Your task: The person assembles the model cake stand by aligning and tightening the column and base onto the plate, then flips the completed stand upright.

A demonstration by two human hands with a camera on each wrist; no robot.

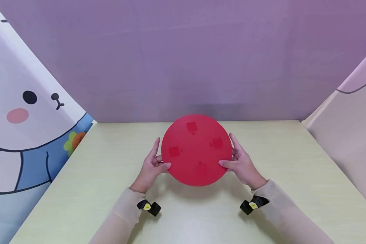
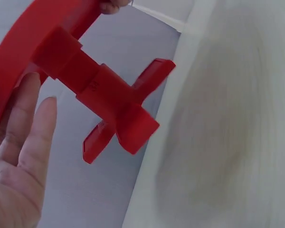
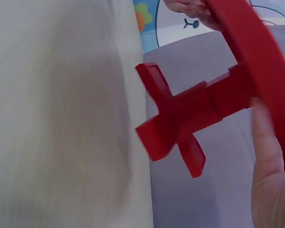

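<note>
A small red round pedestal table [image 1: 198,152] is held up over the pale tabletop, its flat round top facing the head camera. My left hand [image 1: 150,171] grips the rim on the left, thumb on the upper face and fingers behind the edge. On the opposite side my right hand [image 1: 245,168] grips the rim the same way. Beneath the top, the left wrist view shows a square central column [image 2: 97,88] with splayed feet [image 2: 154,78]. Those feet [image 3: 154,142] also appear in the right wrist view, off the surface with a shadow below.
The pale tabletop [image 1: 116,145] spreads around both arms. A purple cloth backdrop [image 1: 183,61] hangs behind it. Cartoon-printed cloth [image 1: 27,135] covers the left side, and a pale cloth [image 1: 347,128] the right. Each wrist carries a black strapped camera [image 1: 149,207].
</note>
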